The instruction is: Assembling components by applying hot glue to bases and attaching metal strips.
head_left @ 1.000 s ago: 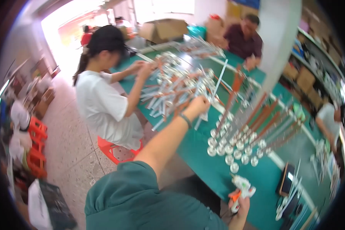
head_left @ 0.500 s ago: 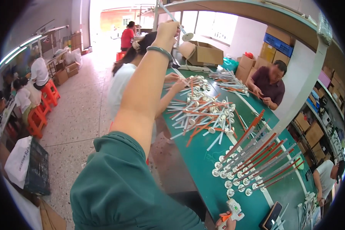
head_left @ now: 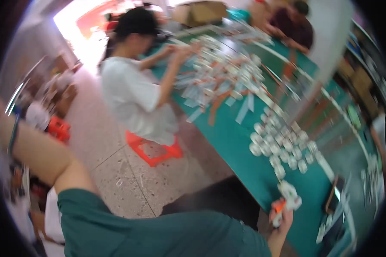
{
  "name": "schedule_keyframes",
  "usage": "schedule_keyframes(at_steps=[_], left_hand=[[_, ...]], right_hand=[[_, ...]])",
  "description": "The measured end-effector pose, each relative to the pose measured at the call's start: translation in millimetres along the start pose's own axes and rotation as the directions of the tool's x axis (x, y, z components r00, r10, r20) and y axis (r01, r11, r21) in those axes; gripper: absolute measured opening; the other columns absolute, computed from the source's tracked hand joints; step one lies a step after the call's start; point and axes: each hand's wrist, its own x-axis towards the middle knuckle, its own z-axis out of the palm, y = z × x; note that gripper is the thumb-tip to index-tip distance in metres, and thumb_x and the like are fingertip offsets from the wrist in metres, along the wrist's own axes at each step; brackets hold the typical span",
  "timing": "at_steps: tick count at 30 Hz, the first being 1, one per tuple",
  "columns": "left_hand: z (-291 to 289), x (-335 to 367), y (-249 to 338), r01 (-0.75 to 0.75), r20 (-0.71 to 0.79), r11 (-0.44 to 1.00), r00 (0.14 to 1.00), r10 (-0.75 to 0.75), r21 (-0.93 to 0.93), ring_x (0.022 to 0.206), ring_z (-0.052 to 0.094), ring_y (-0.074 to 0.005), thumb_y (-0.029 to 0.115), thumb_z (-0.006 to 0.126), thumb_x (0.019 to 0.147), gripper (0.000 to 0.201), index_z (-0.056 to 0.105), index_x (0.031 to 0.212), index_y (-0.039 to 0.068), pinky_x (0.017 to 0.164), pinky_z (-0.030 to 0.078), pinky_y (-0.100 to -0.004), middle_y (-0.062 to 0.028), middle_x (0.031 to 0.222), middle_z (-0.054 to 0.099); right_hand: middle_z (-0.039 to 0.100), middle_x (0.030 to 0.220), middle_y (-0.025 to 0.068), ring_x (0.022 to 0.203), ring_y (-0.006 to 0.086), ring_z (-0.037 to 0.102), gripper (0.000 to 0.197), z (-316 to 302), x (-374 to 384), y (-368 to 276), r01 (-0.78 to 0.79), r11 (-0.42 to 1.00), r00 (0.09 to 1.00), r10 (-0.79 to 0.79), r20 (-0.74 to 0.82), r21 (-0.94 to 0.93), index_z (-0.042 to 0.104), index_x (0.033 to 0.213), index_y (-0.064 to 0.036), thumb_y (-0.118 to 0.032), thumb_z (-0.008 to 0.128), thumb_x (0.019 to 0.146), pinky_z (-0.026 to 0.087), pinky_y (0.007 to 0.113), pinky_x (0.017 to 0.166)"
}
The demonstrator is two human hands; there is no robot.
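My right hand (head_left: 284, 217) is closed around a white glue gun (head_left: 290, 195) with an orange trigger, at the table's near edge. The gun's nozzle points at a cluster of white round bases (head_left: 283, 143) on the green table (head_left: 231, 145); grey and brown strips rise from them, smeared by motion. My left arm (head_left: 43, 154) reaches far out to the left, a bracelet (head_left: 13, 135) around its wrist. Past the bracelet the left hand runs into the dark rim, so its fingers and anything in them are hidden.
A person in a white shirt (head_left: 131, 90) sits on a red stool (head_left: 154, 150) beside a heap of strips with white bases (head_left: 227, 73). Across the table works another person (head_left: 291, 25). A phone (head_left: 333, 195) and loose strips (head_left: 336, 218) lie at the right.
My left arm has swung from high in front, where its hand held a strip with a white base, out to the far left. The view has shifted; the right hand still grips the glue gun.
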Motion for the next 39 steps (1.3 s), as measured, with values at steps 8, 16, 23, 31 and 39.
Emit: schedule_keyframes(at_steps=[8, 16, 23, 31, 39], left_hand=[[165, -260, 124, 0.734, 0.920, 0.637, 0.381, -0.096, -0.238, 0.072, 0.059, -0.0108, -0.001, 0.064, 0.080, 0.012, 0.062, 0.092, 0.001, 0.063, 0.047, -0.0232, -0.0074, 0.085, 0.062], [244, -447, 215, 0.874, 0.955, 0.460, 0.012, 0.296, -0.154, 0.077, 0.062, -0.0123, 0.002, 0.066, 0.083, 0.019, 0.062, 0.101, 0.002, 0.069, 0.049, -0.0272, -0.0057, 0.087, 0.064], [264, -484, 231, 0.735, 0.923, 0.585, 0.143, 0.358, -0.341, 0.075, 0.064, -0.0195, -0.001, 0.063, 0.083, 0.013, 0.062, 0.096, 0.000, 0.067, 0.051, -0.0298, -0.0102, 0.088, 0.064], [272, -484, 242, 0.667, 0.906, 0.647, 0.104, 0.411, -0.370, 0.076, 0.064, -0.0263, -0.003, 0.062, 0.082, 0.013, 0.062, 0.095, 0.001, 0.068, 0.051, -0.0320, -0.0116, 0.087, 0.063], [272, -489, 241, 0.637, 0.890, 0.649, 0.140, 0.435, -0.417, 0.078, 0.064, -0.0286, -0.003, 0.064, 0.080, 0.014, 0.062, 0.093, 0.002, 0.068, 0.051, -0.0337, -0.0120, 0.088, 0.064]], right_hand=[[0.063, 0.096, 0.0231, 0.055, 0.0172, 0.059, 0.043, 0, -24, -5, 0.083, 0.995, 0.996, -0.081, -0.040, 0.054, 0.046, 0.116, 0.0050, -0.021, 0.060, 0.085, 0.048, 0.025, 0.044], [0.063, 0.097, 0.0226, 0.055, 0.0171, 0.057, 0.036, -38, -66, -20, 0.248, 0.968, 0.916, -0.244, -0.318, -0.028, 0.048, 0.117, 0.0051, -0.020, 0.050, 0.092, 0.046, 0.026, 0.043], [0.063, 0.097, 0.0219, 0.053, 0.0163, 0.056, 0.038, -50, -67, -24, 0.297, 0.954, 0.892, -0.267, -0.364, 0.028, 0.049, 0.117, 0.0038, -0.028, 0.043, 0.097, 0.045, 0.026, 0.042], [0.063, 0.097, 0.0211, 0.053, 0.0155, 0.055, 0.037, -52, -64, -25, 0.261, 0.965, 0.893, -0.232, -0.385, 0.024, 0.049, 0.117, 0.0033, -0.027, 0.045, 0.097, 0.043, 0.025, 0.043], [0.062, 0.096, 0.0211, 0.054, 0.0137, 0.054, 0.037, -56, -63, -23, 0.328, 0.941, 0.905, -0.286, -0.316, 0.086, 0.048, 0.118, 0.0033, -0.027, 0.045, 0.097, 0.042, 0.024, 0.042]])
